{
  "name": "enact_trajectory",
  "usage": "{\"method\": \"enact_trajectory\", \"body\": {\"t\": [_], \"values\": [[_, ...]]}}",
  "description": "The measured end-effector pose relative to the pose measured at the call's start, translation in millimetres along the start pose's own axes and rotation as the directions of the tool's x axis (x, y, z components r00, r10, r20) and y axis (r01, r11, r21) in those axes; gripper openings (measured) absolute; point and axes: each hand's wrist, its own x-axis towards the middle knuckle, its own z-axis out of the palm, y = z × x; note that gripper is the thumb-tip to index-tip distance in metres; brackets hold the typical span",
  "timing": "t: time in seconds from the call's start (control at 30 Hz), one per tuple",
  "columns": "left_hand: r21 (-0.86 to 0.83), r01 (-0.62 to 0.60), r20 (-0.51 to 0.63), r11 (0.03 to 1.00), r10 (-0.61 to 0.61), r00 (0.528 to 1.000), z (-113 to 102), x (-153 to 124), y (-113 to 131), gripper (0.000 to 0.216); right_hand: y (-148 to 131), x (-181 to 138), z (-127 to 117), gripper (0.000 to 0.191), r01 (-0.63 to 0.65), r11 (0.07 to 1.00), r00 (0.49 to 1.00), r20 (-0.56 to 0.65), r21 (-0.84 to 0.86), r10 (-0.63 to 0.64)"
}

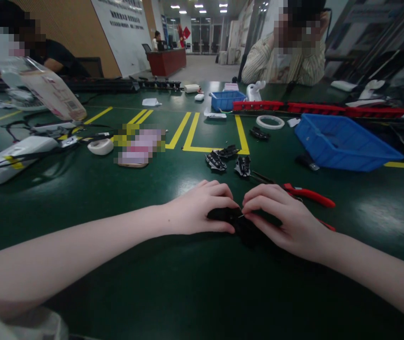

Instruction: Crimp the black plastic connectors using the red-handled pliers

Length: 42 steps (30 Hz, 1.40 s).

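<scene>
My left hand is closed around a small black part low over the green table, thumb below and fingers above. Its exact kind is hidden by my fingers and its dark colour. At its upper side, my right hand pinches a thin silvery piece between thumb and fingertips. Pliers with red handles lie just behind my right hand, partly covered by it. Beyond my hands, several black-and-silver mechanical parts rest on the table, one of them close to the pliers' tip.
A large blue bin stands to the right, a smaller blue bin farther back. A tape roll, a phone and a white power strip with cables lie about. One person sits across, another at far left.
</scene>
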Motion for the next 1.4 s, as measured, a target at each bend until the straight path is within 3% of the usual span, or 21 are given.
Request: {"method": "enact_trajectory", "body": {"t": [0.3, 0.43, 0.57, 0.67, 0.9, 1.1, 1.4], "values": [[0.287, -0.078, -0.061, 0.955, 0.099, 0.993, 6, -5, 5, 0.052, -4, 2, 0, 0.007, 0.013, 0.998, 0.996, 0.093, 0.067, -0.019], [0.179, -0.052, -0.030, 0.983, 0.058, 0.998, 3, -5, 5, 0.064, 2, 1, 5, 0.008, 0.045, 0.998, 0.996, 0.082, 0.034, -0.047], [0.051, -0.042, 0.046, 0.998, 0.040, 0.998, -1, -3, 3, 0.045, 3, -1, 5, 0.008, 0.054, 0.998, 0.995, 0.079, 0.018, -0.055], [0.028, -0.037, 0.045, 0.999, 0.036, 0.998, -2, -2, 2, 0.042, 1, -1, 3, 0.007, 0.038, 0.998, 0.996, 0.081, 0.039, -0.041], [0.068, -0.054, 0.022, 0.996, 0.052, 0.998, -1, -4, 2, 0.048, -1, 1, 4, 0.006, 0.048, 0.997, 0.994, 0.091, 0.055, -0.053], [0.150, -0.091, -0.026, 0.984, 0.096, 0.995, 1, -5, 5, 0.051, -3, 5, -2, 0.011, 0.131, 0.990, 0.978, 0.154, 0.057, -0.138], [0.201, -0.091, -0.046, 0.975, 0.102, 0.994, 2, -4, 4, 0.049, -18, 7, -2, 0.015, 0.133, 0.988, 0.976, 0.181, -0.078, -0.118]]}}
